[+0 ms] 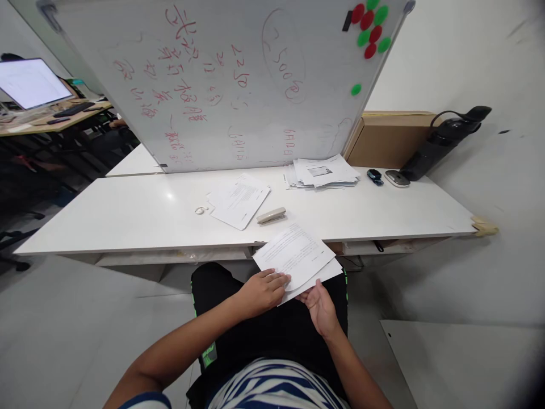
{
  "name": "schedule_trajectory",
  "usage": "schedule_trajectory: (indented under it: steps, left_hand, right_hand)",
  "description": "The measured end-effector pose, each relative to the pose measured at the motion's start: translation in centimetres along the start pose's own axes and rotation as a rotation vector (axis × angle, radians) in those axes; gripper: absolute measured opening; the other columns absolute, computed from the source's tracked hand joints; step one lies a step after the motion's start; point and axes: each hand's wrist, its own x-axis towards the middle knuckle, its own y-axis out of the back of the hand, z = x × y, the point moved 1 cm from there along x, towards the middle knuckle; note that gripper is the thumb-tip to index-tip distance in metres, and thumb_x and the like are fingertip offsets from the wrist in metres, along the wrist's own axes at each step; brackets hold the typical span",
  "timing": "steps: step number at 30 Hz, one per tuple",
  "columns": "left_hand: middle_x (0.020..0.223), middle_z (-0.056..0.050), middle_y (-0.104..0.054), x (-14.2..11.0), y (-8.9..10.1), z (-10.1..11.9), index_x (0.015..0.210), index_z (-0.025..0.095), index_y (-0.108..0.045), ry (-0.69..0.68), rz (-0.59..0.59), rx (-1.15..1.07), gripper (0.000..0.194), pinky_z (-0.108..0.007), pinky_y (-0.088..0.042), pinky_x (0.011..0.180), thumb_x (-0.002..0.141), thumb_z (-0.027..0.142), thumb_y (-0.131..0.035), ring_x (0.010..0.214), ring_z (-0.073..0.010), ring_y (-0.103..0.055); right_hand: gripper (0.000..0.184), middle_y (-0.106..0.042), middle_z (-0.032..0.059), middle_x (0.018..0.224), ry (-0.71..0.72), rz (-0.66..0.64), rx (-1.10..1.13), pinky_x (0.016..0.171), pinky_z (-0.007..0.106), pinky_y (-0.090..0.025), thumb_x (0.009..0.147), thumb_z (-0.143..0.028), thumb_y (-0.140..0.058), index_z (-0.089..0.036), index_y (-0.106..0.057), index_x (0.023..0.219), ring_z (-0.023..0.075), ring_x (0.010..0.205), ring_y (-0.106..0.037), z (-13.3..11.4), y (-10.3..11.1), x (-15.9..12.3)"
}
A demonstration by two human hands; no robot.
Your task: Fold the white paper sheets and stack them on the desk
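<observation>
Several printed paper sheets (298,255) are between my hands above my lap, their far corner over the desk's front edge. The top sheet is skewed against the one below it. My left hand (264,291) lies on the upper sheet's near left side, fingers stretched over the print. My right hand (320,307) grips the lower sheet's near edge, thumb on top and fingers underneath. Just beyond the papers a beige stapler (271,216) rests on the white desk (162,221). Left of it lies another small stack of printed sheets (240,200).
A whiteboard (238,113) with red writing and round magnets stands along the desk's back. Further right are a paper pile (326,171), a cardboard box (392,139), a watch (375,176), a mouse (397,178) and a black bottle (443,145). A small white ring-like item (200,210) lies left.
</observation>
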Motion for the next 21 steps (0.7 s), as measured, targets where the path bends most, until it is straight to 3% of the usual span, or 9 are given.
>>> schedule_trajectory:
  steps: [2,7,10,12,14,16,17,19,21]
  left_hand:
    - [0.123,-0.012,-0.063,0.0,-0.4,0.1,0.094,0.017,-0.064,-0.027,-0.013,-0.036,0.018,-0.040,-0.047,0.099,0.091,0.017,-0.046,0.109,-0.0227,-0.063]
    - [0.123,-0.011,-0.063,-0.4,-0.7,-0.1,0.098,0.019,-0.065,-0.054,-0.052,-0.068,0.020,-0.035,-0.047,0.098,0.093,0.018,-0.046,0.112,-0.0205,-0.061]
    - [0.128,-0.009,-0.060,-1.2,-0.4,-0.1,0.106,0.022,-0.064,0.014,-0.052,-0.095,0.020,-0.043,-0.036,0.109,0.093,0.030,-0.051,0.121,-0.0232,-0.054]
    - [0.138,-0.013,-0.051,-1.8,-0.4,-0.1,0.120,0.022,-0.058,0.198,0.031,-0.144,0.039,-0.053,-0.024,0.113,0.088,0.043,-0.057,0.133,-0.0295,-0.041]
    - [0.147,-0.017,-0.037,-2.3,-0.7,0.0,0.137,0.020,-0.043,0.538,0.229,-0.256,0.061,-0.058,-0.020,0.113,0.085,0.048,-0.059,0.139,-0.0329,-0.027]
    - [0.149,-0.018,-0.033,-2.5,-1.5,0.1,0.145,0.020,-0.028,0.872,0.430,-0.518,0.068,-0.055,-0.031,0.109,0.088,0.045,-0.055,0.138,-0.0314,-0.030]
    - [0.147,-0.018,-0.038,-2.3,-1.9,0.2,0.146,0.020,-0.026,0.970,0.477,-0.715,0.066,-0.052,-0.038,0.106,0.091,0.045,-0.051,0.134,-0.0300,-0.038]
    - [0.138,-0.017,-0.049,-1.8,-2.5,0.5,0.144,0.019,-0.033,1.013,0.480,-1.116,0.059,-0.046,-0.047,0.099,0.093,0.046,-0.046,0.124,-0.0280,-0.051]
    - [0.132,-0.015,-0.056,-1.3,-2.4,0.6,0.137,0.018,-0.044,0.988,0.492,-1.338,0.054,-0.044,-0.049,0.098,0.092,0.047,-0.048,0.118,-0.0277,-0.056]
  right_hand:
    - [0.061,-0.071,0.0125,0.102,-0.021,0.039,-0.025,0.083,0.043,-0.050,0.076,-0.067,-0.055,-0.016,-0.065,0.109,0.0281,0.093,-0.066,0.2,-0.1,0.3]
    - [0.051,-0.070,0.0119,0.106,0.026,0.169,-0.192,0.083,0.041,-0.052,0.069,-0.049,-0.075,-0.014,-0.067,0.105,0.0278,0.096,-0.066,1.4,0.5,1.1]
    - [0.050,-0.070,0.0120,0.107,0.057,0.214,-0.240,0.083,0.040,-0.052,0.067,-0.048,-0.076,-0.014,-0.069,0.103,0.0282,0.098,-0.065,1.6,0.7,1.2]
    - [0.050,-0.069,0.0121,0.109,0.065,0.254,-0.202,0.081,0.040,-0.053,0.069,-0.049,-0.075,-0.014,-0.069,0.105,0.0280,0.097,-0.065,1.2,0.5,1.1]
    - [0.050,-0.067,0.0112,0.116,0.062,0.269,-0.132,0.081,0.039,-0.053,0.071,-0.048,-0.073,-0.016,-0.067,0.109,0.0271,0.099,-0.065,0.6,0.0,0.8]
    - [0.050,-0.064,0.0094,0.121,0.054,0.255,-0.089,0.081,0.038,-0.053,0.072,-0.047,-0.073,-0.019,-0.066,0.113,0.0263,0.101,-0.064,0.1,-0.6,0.6]
    - [0.049,-0.064,0.0089,0.121,0.049,0.240,-0.090,0.082,0.039,-0.053,0.072,-0.047,-0.073,-0.020,-0.066,0.112,0.0261,0.101,-0.064,0.1,-0.8,0.5]
    - [0.045,-0.067,0.0091,0.116,0.036,0.184,-0.135,0.084,0.040,-0.052,0.073,-0.047,-0.073,-0.019,-0.068,0.108,0.0263,0.101,-0.064,0.4,-1.0,0.3]
    - [0.041,-0.070,0.0099,0.109,0.027,0.098,-0.208,0.089,0.042,-0.049,0.073,-0.047,-0.072,-0.017,-0.071,0.102,0.0267,0.100,-0.064,1.1,-0.7,0.2]
